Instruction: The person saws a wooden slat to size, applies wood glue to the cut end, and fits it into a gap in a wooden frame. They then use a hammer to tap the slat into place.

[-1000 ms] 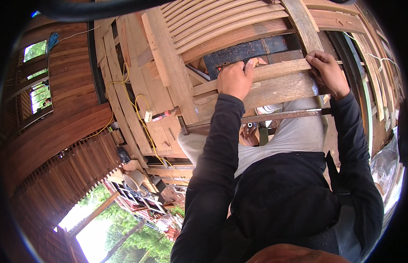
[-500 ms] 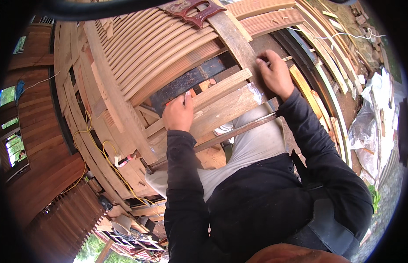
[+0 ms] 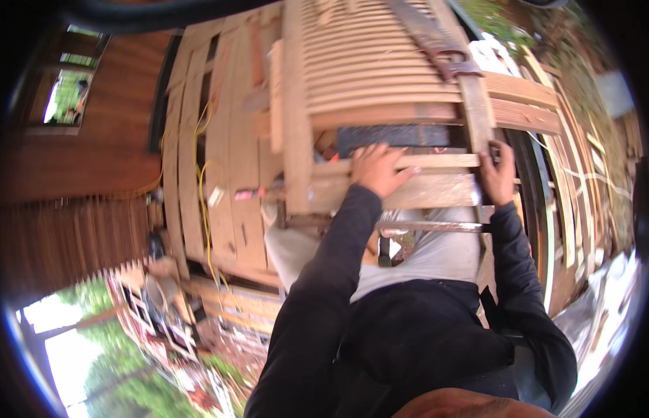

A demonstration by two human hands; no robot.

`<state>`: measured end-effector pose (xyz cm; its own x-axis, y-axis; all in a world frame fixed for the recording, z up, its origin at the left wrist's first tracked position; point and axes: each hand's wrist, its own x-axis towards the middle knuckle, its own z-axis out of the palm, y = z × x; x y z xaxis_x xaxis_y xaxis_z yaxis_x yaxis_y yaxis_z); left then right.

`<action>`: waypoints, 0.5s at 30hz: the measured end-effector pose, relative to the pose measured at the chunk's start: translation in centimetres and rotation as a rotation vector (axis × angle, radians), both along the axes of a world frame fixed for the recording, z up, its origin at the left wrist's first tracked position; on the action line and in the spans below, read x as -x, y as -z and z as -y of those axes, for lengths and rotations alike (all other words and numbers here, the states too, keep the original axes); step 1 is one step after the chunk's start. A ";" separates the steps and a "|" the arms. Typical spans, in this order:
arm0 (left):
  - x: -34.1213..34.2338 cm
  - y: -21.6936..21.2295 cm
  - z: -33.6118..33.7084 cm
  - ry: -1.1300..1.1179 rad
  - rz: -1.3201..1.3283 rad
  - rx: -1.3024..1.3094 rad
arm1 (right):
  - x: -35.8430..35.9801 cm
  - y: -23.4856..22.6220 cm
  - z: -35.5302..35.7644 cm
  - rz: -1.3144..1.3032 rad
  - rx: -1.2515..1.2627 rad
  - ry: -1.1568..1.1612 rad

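A narrow wooden slat [image 3: 443,161] lies across a wooden frame, just nearer than a dark gap. My left hand [image 3: 380,171] rests over its left part, fingers spread on the wood and thumb pointing right. At the slat's right end, my right hand [image 3: 499,173] is beside the side rail [image 3: 476,115], its fingers curled in; what they hold, if anything, is hidden. Closer to me runs a wider board [image 3: 408,191] with a pale patch at its right end. A long metal bar clamp [image 3: 436,226] spans the near side of the frame, above my legs.
A handsaw [image 3: 443,59] lies on the rows of parallel slats [image 3: 380,70] and the side rail. Left of the frame, a yellow cord [image 3: 204,188] crosses the planks [image 3: 227,139], near a pink-and-black tool [image 3: 249,194]. Long timbers [image 3: 568,174] and plastic sheeting [image 3: 603,306] lie right.
The view has swung, shifting the frame rightward in the picture. My right hand has come down from above the side rail to the slat's end. My left fingers have spread from a curled hold.
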<state>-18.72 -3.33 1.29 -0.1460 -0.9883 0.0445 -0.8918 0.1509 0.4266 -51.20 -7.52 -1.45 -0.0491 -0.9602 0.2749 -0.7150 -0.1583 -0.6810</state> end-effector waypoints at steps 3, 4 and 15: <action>1.3 0.9 -1.2 -0.102 -0.021 0.068 | 1.1 1.3 0.6 -0.015 -0.041 0.011; 1.1 1.2 -1.6 -0.128 -0.073 0.066 | 0.8 0.9 0.6 -0.015 -0.078 -0.007; 0.7 2.1 -2.9 -0.202 -0.499 0.413 | 2.6 2.1 1.9 0.201 -0.247 -0.001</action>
